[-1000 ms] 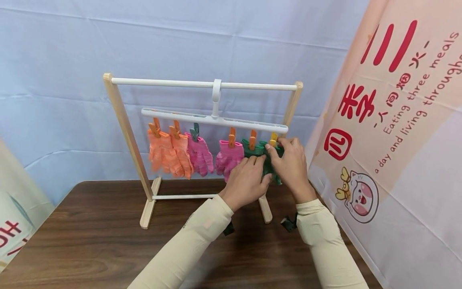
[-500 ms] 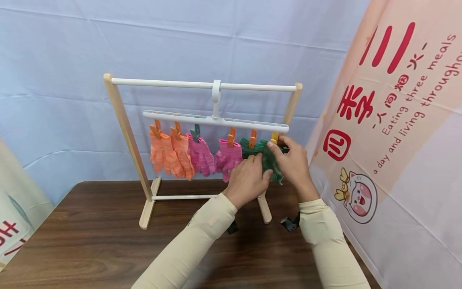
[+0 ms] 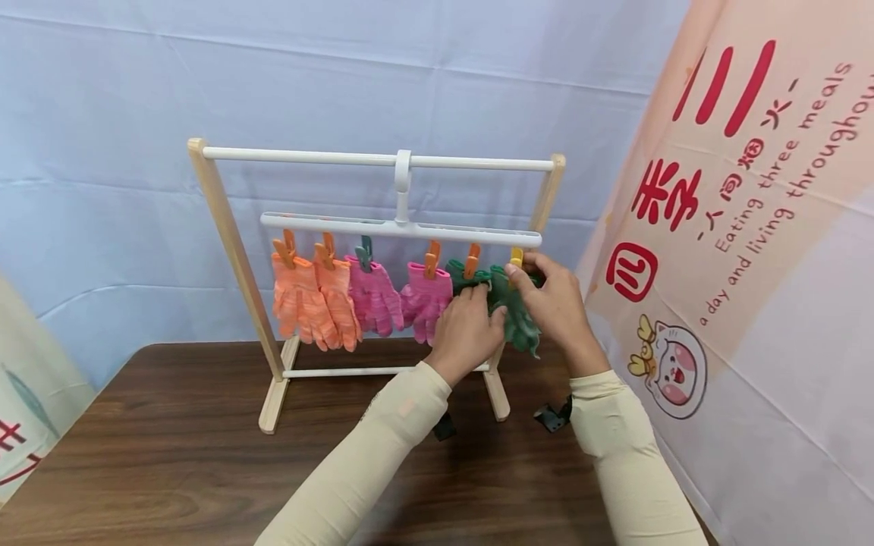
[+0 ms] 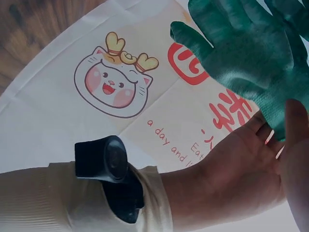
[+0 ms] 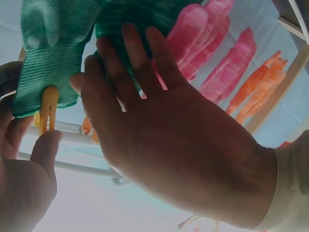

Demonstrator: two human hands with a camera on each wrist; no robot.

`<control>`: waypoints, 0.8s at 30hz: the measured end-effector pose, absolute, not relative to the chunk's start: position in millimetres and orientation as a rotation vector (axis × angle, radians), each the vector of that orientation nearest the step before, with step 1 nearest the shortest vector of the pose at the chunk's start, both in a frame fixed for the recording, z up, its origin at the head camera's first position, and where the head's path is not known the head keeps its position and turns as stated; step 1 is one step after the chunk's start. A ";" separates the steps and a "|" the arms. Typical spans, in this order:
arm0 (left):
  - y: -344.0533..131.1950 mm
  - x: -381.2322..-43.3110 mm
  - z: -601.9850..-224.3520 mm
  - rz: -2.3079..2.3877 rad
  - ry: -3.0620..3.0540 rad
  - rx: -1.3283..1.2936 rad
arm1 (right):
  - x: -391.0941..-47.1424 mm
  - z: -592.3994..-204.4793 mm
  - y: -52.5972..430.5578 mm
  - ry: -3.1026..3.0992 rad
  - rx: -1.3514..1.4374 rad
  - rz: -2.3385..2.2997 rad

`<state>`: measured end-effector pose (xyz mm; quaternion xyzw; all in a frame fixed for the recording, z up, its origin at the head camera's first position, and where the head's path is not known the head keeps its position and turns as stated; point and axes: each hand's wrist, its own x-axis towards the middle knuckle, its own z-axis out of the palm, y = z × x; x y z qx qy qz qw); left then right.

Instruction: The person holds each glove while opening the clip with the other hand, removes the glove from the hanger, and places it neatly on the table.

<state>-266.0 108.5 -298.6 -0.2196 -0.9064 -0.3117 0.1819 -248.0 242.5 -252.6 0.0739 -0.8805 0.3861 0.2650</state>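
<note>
My right hand (image 3: 563, 311) pinches the yellow clothespin (image 3: 517, 256) at the right end of the white hanger (image 3: 471, 233). From that clothespin hangs a green glove (image 3: 520, 318), its fingers pointing down. In the right wrist view, the thumb lies against the end of the clip at the glove's cuff. My left hand (image 3: 467, 326) has its fingers extended up against the neighbouring green glove (image 3: 459, 274), which it partly hides. An orange clothespin (image 3: 471, 262) holds this second green glove. Beside it are pink gloves (image 3: 426, 296) and orange gloves (image 3: 298, 299), also clipped up.
The hanger hooks over the top rod (image 3: 300, 156) of a wooden-legged rack standing on the brown table (image 3: 171, 455). A printed cloth (image 3: 751, 250) rises close at the right, and a pale blue cloth (image 3: 102, 152) backs the rack. Wrist cameras (image 3: 553, 417) are strapped under both sleeves.
The right green glove now hangs more fully in view below the right hand. The hanger bar has tilted back nearer to level. The left fingers have risen slightly; the right hand keeps its place at the clothespin.
</note>
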 end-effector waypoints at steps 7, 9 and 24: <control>112.6 -274.4 -299.6 -1.322 -2.443 -0.559 | -246.2 -251.1 245.3 -2.364 0.254 1.077; 113.6 -276.4 -300.7 -1.442 -2.391 -0.520 | -246.5 -251.1 245.8 -2.357 0.251 1.086; 110.7 -279.8 -299.6 -1.589 -2.277 -0.417 | -249.7 -251.3 245.6 -2.310 0.277 1.206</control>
